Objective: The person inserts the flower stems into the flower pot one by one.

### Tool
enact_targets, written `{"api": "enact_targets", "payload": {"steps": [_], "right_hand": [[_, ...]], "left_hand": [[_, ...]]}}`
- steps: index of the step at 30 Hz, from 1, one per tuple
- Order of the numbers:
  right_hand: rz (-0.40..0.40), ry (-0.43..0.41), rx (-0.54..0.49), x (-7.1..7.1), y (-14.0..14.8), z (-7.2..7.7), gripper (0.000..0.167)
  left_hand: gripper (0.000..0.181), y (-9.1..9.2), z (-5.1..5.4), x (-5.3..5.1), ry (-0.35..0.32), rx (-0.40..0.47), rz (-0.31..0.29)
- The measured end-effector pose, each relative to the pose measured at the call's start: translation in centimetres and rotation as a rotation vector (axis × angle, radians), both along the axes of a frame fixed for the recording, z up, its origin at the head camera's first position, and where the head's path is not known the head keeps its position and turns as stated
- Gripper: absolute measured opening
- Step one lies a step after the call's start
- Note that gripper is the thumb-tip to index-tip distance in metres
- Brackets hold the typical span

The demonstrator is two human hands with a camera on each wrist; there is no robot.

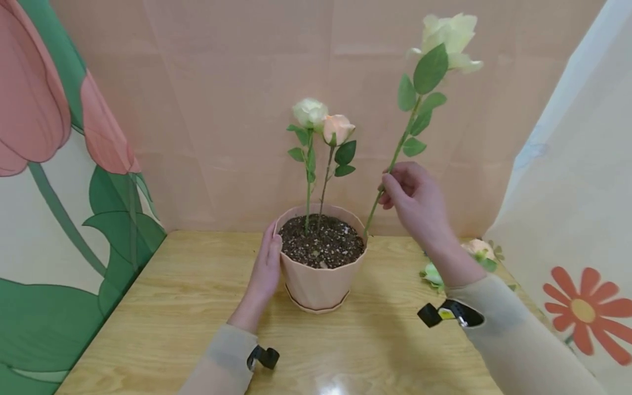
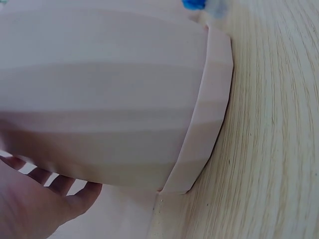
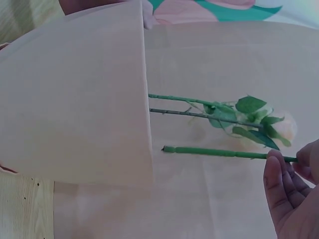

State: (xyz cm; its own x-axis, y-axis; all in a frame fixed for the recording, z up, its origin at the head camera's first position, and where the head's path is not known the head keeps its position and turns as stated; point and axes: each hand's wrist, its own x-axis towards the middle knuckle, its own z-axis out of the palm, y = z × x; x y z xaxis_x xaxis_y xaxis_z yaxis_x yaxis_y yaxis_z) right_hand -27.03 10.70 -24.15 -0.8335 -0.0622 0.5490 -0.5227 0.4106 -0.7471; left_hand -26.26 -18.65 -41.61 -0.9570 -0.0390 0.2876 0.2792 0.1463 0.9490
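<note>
In the head view, a pale pink flowerpot (image 1: 316, 280) with dark speckled soil stands on a matching saucer. A white rose (image 1: 310, 113) and a peach rose (image 1: 338, 130) stand upright in the soil. My left hand (image 1: 264, 260) holds the pot's left side, fingers curving around its wall (image 2: 99, 99). To the right, my right hand (image 1: 415, 197) pinches the green stem of a large artificial white rose (image 1: 449, 41), tilted with its bloom up. The stem's cut end (image 3: 167, 149) hangs free beside the pot rim, above the soil level in the right wrist view.
More artificial flowers, one peach (image 1: 479, 249) and one pale green (image 1: 433, 276), lie on the wooden table (image 1: 207, 296) behind my right forearm. A pink backdrop (image 1: 222, 109) rises behind the pot. Printed flower panels flank both sides. Something blue (image 2: 193, 4) shows beyond the saucer.
</note>
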Motion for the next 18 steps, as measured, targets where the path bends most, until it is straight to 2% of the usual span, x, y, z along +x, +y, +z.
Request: {"api": "enact_targets", "payload": {"steps": [9, 18], "right_hand": [[0.051, -0.006, 0.0, -1.4, -1.5, -1.0, 0.026], [0.068, -0.007, 0.01, -2.7, -2.9, -2.2, 0.025]], "left_hand": [[0.061, -0.1, 0.0, 0.1, -0.013, -0.027, 0.036], [0.062, 0.4, 0.2, 0.5, -0.025, -0.044, 0.059]]}}
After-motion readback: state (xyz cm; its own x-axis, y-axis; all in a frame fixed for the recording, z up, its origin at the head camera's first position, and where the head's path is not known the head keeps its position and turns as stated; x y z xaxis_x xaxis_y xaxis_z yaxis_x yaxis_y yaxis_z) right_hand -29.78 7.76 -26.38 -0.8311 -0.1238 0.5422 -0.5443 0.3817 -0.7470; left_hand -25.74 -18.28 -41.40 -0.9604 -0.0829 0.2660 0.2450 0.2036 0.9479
